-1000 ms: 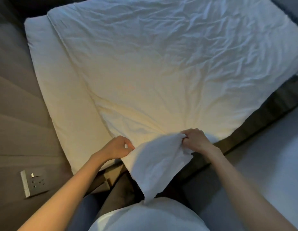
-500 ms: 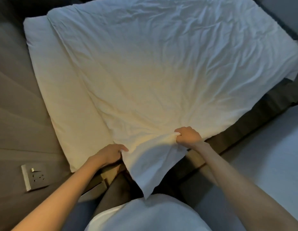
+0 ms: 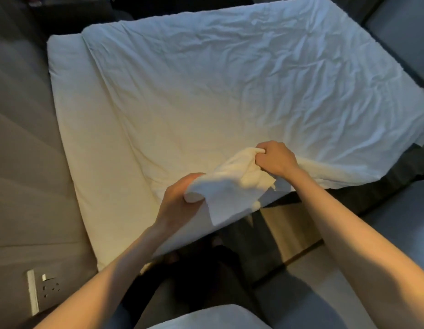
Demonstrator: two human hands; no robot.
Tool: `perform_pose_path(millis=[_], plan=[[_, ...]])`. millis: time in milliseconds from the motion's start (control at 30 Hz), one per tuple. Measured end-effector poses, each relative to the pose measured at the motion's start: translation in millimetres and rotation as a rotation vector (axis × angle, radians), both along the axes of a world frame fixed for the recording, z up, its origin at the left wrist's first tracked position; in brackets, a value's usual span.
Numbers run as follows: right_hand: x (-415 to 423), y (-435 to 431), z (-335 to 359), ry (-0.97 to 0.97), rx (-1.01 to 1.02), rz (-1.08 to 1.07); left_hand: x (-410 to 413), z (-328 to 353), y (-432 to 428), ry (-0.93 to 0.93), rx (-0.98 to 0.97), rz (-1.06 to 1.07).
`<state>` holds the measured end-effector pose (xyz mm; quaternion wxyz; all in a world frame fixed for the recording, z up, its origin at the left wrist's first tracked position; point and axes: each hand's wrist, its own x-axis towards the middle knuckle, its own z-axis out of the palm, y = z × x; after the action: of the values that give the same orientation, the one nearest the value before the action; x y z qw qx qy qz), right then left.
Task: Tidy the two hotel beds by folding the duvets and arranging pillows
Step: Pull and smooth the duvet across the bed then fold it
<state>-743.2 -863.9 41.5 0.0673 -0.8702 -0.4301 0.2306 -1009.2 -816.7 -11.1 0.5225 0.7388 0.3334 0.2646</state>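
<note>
One duvet (image 3: 230, 91), its corner tight in curled fingers of left hand (image 3: 177, 203) and right hand (image 3: 277, 160).

Duvet (image 3: 230, 79): white and creased, spread over the bed (image 3: 87, 129), near corner lifted and bunched.
Left grip (image 3: 180, 200): fingers curled round the bunched corner.
Right grip (image 3: 277, 157): pinches the duvet edge just beyond.
Wall socket (image 3: 43, 290): lower left, on a grey panel.
</note>
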Motion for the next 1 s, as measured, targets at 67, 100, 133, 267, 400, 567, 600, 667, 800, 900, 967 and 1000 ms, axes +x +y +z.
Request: perform_pose_path(millis=[67, 100, 133, 267, 400, 567, 600, 667, 800, 900, 967, 1000], plan=[[6, 12, -1, -0.040, 0.050, 0.009, 12, 16, 22, 0.081, -0.119, 0.198], [8, 17, -4, -0.059, 0.091, 0.007, 18, 21, 35, 0.103, -0.130, 0.260], [8, 20, -10, -0.084, 0.147, 0.005, 24, 25, 48, 0.132, -0.127, 0.289], [8, 23, -32, -0.143, 0.385, 0.038, 46, 22, 94, 0.175, -0.282, 0.377], [38, 12, -65, -0.363, 0.363, 0.367, 76, 18, 132, 0.177, -0.380, 0.535], [107, 31, -93, -0.204, 0.009, 0.130, 113, 3, 181, 0.294, -0.333, 0.676], [125, 42, -97, -0.153, -0.022, 0.100, 121, 0, 188, 0.317, -0.309, 0.701], [155, 64, -101, -0.024, -0.077, 0.083, 133, -4, 200, 0.316, -0.285, 0.760], [189, 111, -123, 0.323, -0.194, 0.126, 148, -8, 217, 0.296, -0.235, 0.836], [193, 128, -142, 0.379, -0.314, 0.275, 147, -13, 220, 0.340, -0.194, 0.867], [193, 134, -147, 0.338, -0.324, 0.283, 142, -18, 223, 0.350, -0.193, 0.879], [194, 136, -150, 0.309, -0.326, 0.283, 140, -21, 225, 0.351, -0.196, 0.881]])
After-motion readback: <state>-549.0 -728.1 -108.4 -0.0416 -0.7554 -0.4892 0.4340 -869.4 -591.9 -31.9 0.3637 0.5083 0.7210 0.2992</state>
